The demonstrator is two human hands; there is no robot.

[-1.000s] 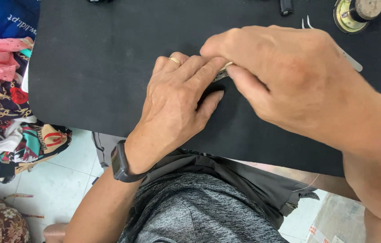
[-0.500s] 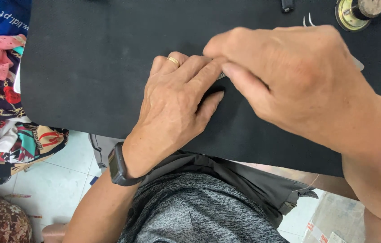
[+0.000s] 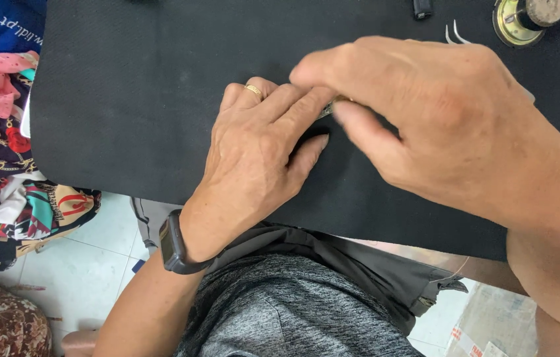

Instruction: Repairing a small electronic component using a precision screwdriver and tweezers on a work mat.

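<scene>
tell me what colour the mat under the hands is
Black, a plain finely textured mat; the head view shows it best, under both hands.

two hands: one left hand (image 3: 253, 158) and one right hand (image 3: 425, 112). one gold ring (image 3: 253, 90), one dark wristwatch (image 3: 173, 243), one black mat (image 3: 128, 99), one small metal piece (image 3: 330, 107) between the fingers, one round brass tin (image 3: 524, 20), one heap of patterned cloth (image 3: 2, 165).

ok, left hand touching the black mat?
Touching. The head view shows the left hand lying palm-down on the black mat, thumb and fingers pressed flat with no gap.
</scene>
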